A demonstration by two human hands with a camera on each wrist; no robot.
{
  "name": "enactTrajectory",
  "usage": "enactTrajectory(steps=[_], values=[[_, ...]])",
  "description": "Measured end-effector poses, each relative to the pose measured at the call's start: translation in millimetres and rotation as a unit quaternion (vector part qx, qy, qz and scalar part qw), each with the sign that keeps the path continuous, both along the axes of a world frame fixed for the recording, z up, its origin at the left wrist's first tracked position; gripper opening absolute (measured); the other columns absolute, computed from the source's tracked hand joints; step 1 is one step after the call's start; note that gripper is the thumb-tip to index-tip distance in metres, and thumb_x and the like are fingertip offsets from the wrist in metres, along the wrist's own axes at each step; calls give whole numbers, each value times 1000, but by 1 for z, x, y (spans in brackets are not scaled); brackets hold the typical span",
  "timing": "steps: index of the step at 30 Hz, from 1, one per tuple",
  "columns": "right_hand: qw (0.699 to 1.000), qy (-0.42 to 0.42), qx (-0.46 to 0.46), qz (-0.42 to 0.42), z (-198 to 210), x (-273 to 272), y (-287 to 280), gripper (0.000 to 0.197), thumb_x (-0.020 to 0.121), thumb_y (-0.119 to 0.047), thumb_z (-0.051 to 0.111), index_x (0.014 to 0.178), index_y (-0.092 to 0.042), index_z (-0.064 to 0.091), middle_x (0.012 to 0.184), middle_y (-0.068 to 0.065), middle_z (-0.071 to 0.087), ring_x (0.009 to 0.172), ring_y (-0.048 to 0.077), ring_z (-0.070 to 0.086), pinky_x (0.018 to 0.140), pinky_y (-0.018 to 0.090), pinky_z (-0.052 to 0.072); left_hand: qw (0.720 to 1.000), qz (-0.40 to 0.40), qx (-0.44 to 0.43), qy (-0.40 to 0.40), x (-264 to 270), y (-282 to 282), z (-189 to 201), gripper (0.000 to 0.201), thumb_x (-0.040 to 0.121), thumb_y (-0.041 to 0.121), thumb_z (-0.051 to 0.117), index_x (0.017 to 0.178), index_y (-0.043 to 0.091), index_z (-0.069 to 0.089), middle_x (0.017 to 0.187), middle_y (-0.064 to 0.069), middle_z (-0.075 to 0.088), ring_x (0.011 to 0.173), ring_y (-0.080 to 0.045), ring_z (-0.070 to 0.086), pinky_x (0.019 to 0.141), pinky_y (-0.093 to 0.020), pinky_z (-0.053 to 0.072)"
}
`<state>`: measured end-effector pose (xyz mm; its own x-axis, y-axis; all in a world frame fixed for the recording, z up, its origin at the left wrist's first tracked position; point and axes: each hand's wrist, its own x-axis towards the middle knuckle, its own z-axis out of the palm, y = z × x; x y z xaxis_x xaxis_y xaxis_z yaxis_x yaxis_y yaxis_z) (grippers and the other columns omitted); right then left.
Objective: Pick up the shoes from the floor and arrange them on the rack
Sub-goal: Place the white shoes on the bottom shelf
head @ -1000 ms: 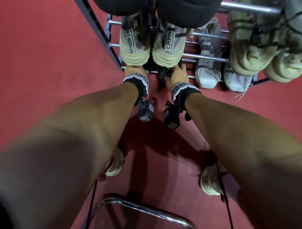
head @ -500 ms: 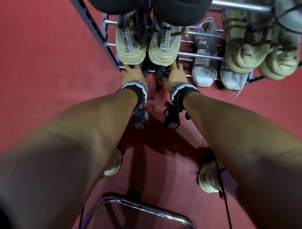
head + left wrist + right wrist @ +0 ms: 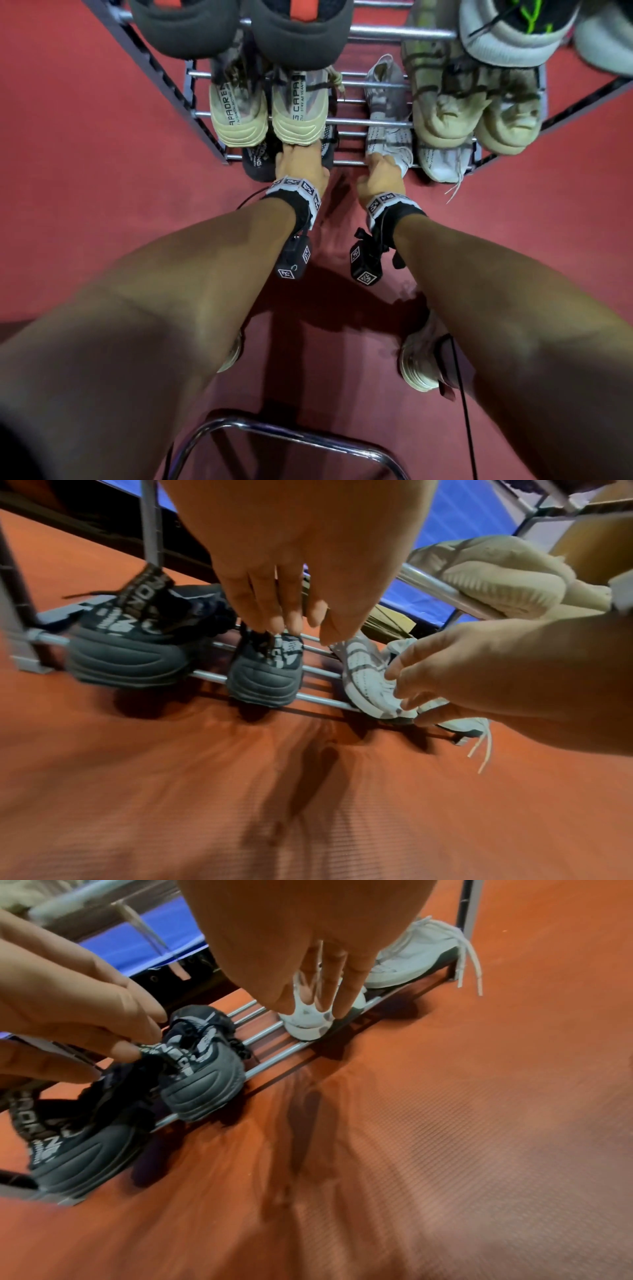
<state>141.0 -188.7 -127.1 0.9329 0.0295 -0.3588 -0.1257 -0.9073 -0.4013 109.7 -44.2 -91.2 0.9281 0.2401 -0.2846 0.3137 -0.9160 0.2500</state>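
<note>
Rack (image 3: pixel 373 122): metal bars, several tiers; bottom tier is occupied by a black sneaker pair and a white sneaker pair.
Black sneakers: left one (image 3: pixel 126 653), right one (image 3: pixel 265 674); heels are pointed outward, long axes run across the bars.
White sneaker (image 3: pixel 369 685): bottom tier, heel outward, beside its mate (image 3: pixel 411 958).
Left hand (image 3: pixel 291 569): fingers extended, tips are placed at the collar of the right black sneaker; a grip cannot be confirmed.
Right hand (image 3: pixel 308 947): fingers straight, laid over the white sneaker.
Upper tiers: beige sneakers (image 3: pixel 267 120), partly cut off.
Obscured: toes are hidden under the upper tiers.
</note>
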Motion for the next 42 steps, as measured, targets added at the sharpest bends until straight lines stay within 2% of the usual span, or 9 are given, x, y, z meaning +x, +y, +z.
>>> enactTrajectory(steps=[9,12,15,21,26,29,34,37,42], values=[[996,52,6,-66,-15,-2,-55,38,97,-12,40,131,-18,55,150,12,29,132,31,38,99,38,37,986,-124,-98,54,22,-47,-25,48,87,17,53,134,25,49,120,-10,57,107,-30,58,89,-35,48],[991,93,56,-83,-19,4,-64,52,98,-19,41,149,-28,31,137,16,48,125,28,49,105,33,39,982,-150,-94,67,28,-54,-43,55,89,18,54,141,31,41,126,-14,53,110,-35,57,91,-36,46],[976,124,138,-113,-27,11,-70,51,97,-20,47,147,-25,37,134,9,56,106,17,55,101,25,44,983,-134,-110,61,33,-60,-59,56,91,21,59,143,33,41,129,-12,54,114,-34,55,96,-36,44],[929,164,258,-211,-23,25,-79,34,87,-23,68,121,-18,65,109,4,69,93,17,64,97,30,51,975,-16,-220,12,41,-81,-74,16,86,29,67,101,27,72,100,-3,72,92,-21,65,84,-21,48],[901,172,300,-263,-15,25,-74,11,89,-16,69,96,-9,65,73,-7,63,63,5,60,66,13,53,966,67,-250,17,40,-82,-71,10,84,28,63,79,22,69,83,-4,70,75,-23,68,77,-27,56],[865,215,345,-294,-16,18,-69,21,88,-12,68,80,-17,50,71,-4,62,64,8,63,60,18,55,967,62,-246,23,33,-73,-65,11,82,22,62,78,17,71,71,1,67,73,-22,70,77,-30,58],[834,315,348,-290,-11,2,-71,12,89,-11,63,92,-16,53,50,-8,67,49,6,67,48,20,54,973,18,-228,34,19,-66,-59,9,77,20,63,69,21,68,74,2,67,69,-20,66,74,-32,59],[817,265,366,-358,-3,-3,-75,29,83,10,64,99,-10,49,76,16,70,58,29,70,52,36,60,973,-53,-223,29,10,-66,-55,8,80,20,60,75,22,65,68,9,60,73,-17,59,76,-32,55],[854,192,336,-348,12,-8,-98,41,75,21,57,76,-19,46,86,15,61,61,33,64,50,43,59,983,-140,-115,-42,11,-73,-29,17,90,24,51,105,21,59,102,-3,64,94,-27,60,78,-37,52]])
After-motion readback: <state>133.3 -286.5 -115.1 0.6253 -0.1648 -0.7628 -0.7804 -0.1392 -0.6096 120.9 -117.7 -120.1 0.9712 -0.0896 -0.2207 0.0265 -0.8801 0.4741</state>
